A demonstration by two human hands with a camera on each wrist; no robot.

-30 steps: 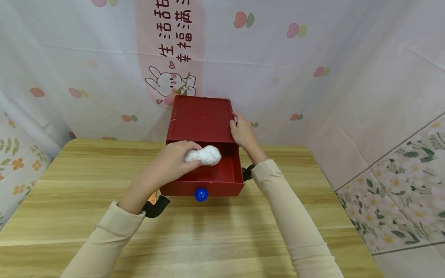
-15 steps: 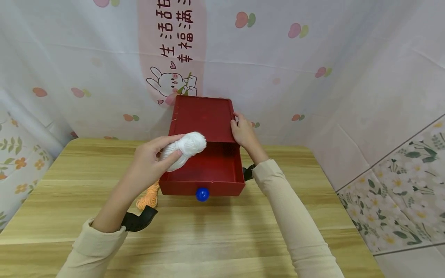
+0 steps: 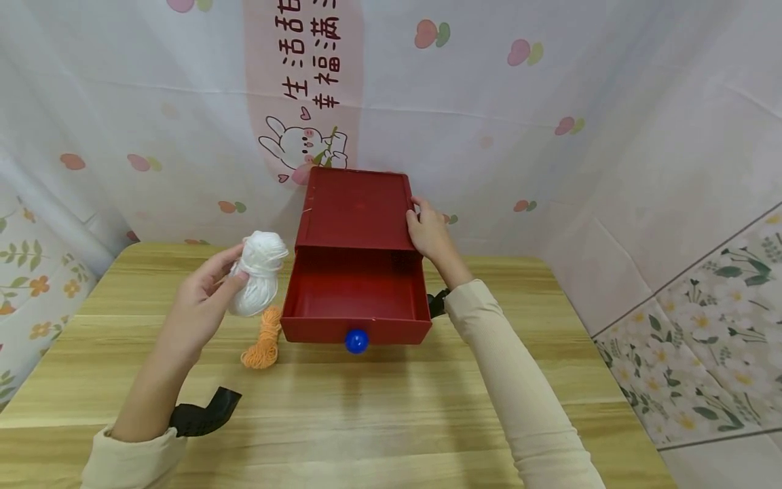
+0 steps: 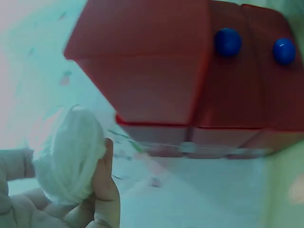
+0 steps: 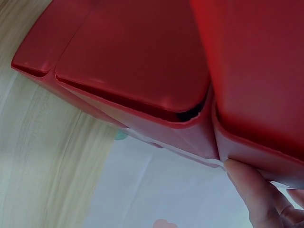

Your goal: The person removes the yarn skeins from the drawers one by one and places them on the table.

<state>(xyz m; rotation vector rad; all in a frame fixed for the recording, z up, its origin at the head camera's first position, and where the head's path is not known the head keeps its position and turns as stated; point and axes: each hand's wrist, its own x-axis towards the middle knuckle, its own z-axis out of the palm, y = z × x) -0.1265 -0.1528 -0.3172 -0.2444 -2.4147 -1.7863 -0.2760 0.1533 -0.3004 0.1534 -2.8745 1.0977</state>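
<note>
My left hand (image 3: pixel 198 295) grips a white ball of yarn (image 3: pixel 259 272), held up to the left of the red drawer cabinet (image 3: pixel 357 210). Up close in the left wrist view, the yarn (image 4: pixel 71 152) sits between thumb and fingers. The cabinet's top drawer (image 3: pixel 357 331), with a blue knob (image 3: pixel 357 341), is pulled out and shows a bare red inside. On the cabinet's upper right edge rests my right hand (image 3: pixel 430 234); in the right wrist view its fingertip (image 5: pixel 237 168) presses against the red side wall.
An orange skein of yarn (image 3: pixel 264 339) lies on the wooden table (image 3: pixel 366 421), left of the drawer. Lower drawers with blue knobs (image 4: pixel 228 42) are closed. A patterned curtain (image 3: pixel 476 136) hangs behind the cabinet.
My left hand has carried the white yarn out from over the drawer to the left, turning it upright. The orange skein has come into view. My right hand has stayed put.
</note>
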